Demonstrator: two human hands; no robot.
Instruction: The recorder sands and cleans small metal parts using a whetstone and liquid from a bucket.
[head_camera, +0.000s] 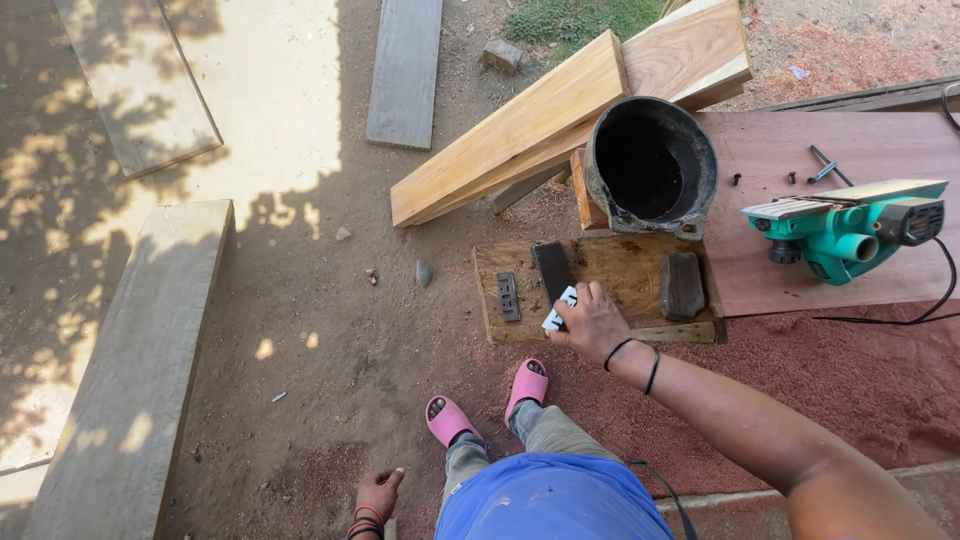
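Right hand (592, 322): arm reaching in from 4 o'clock, fingers closed on a small white-and-blue object (559, 309), held down against the lower end of a dark flat sharpening stone (552, 269). What the object is cannot be told; most of it is hidden under the fingers. Two dark bands sit on the wrist.

Left hand (380, 493): low at 7 o'clock, well apart from the work, fingers loosely curled and holding nothing, bands at the wrist.

Plywood board (625, 270): lies on the ground near centre, carrying the sharpening stone. Also on it: a small slotted metal plate (508, 296) at 9 o'clock of the stone, and a dark rough block (682, 285) at 3 o'clock of the stone, near the board's right edge.

Black bucket (651, 165): stands at 12 o'clock of the board, open mouth up, rim worn.

Reddish panel (830, 150): lies at 2 o'clock, bearing a green electric planer (845, 230) with a black cord, plus loose screws and a small key (828, 166).

Light timber planks (560, 115): stacked slantwise at 12 o'clock, behind the bucket.

Grey boards (405, 70): lie on the bare earth at 11 o'clock; a long grey beam (130, 380) lies at 9 o'clock.

Pink sandals (448, 420): on the person's feet at 6 o'clock, on reddish sawdust.
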